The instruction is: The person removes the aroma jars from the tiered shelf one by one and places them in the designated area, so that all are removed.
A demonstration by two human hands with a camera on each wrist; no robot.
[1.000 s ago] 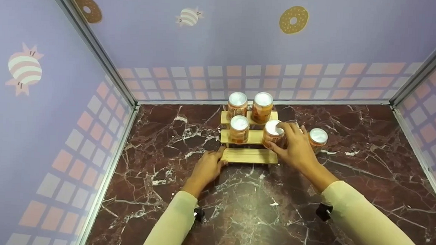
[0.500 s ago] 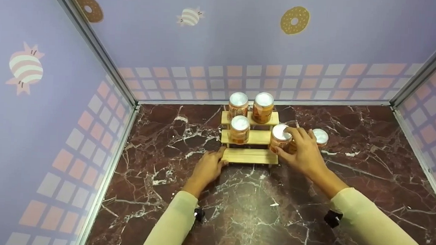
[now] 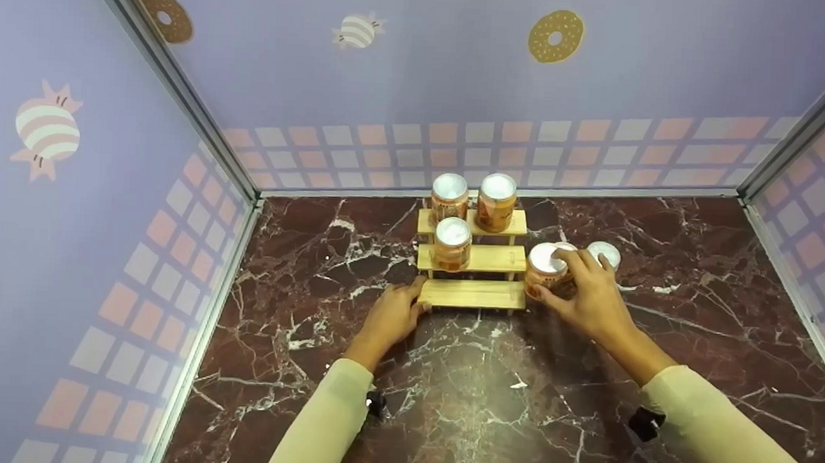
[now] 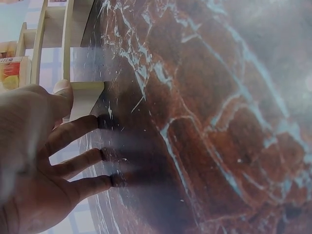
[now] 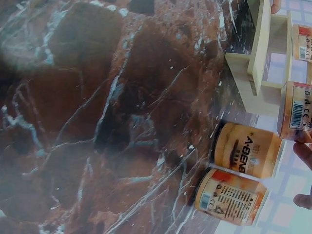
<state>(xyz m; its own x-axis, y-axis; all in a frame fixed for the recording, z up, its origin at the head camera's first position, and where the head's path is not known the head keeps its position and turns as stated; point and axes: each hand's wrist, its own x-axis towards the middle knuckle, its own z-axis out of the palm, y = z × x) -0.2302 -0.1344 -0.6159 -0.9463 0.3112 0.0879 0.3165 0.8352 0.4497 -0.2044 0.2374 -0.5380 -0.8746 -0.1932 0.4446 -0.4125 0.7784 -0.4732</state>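
Note:
My right hand grips a small orange can with a silvery-white lid, just right of the three-step wooden rack. In the right wrist view the held can hangs higher than two cans standing on the table, one with black lettering and one with a printed label. My left hand holds the left end of the lowest step. In the left wrist view its thumb lies against the step and several fingertips touch the table.
Two cans stand on the top step, left and right. Another can is on the left of the middle step. Behind my right hand, a lidded can is partly hidden. Walls enclose the marbled dark-red table.
My right hand has moved the can off the right part of the middle step, rightward and toward me, beside the rack. My left hand stays at the rack's end.

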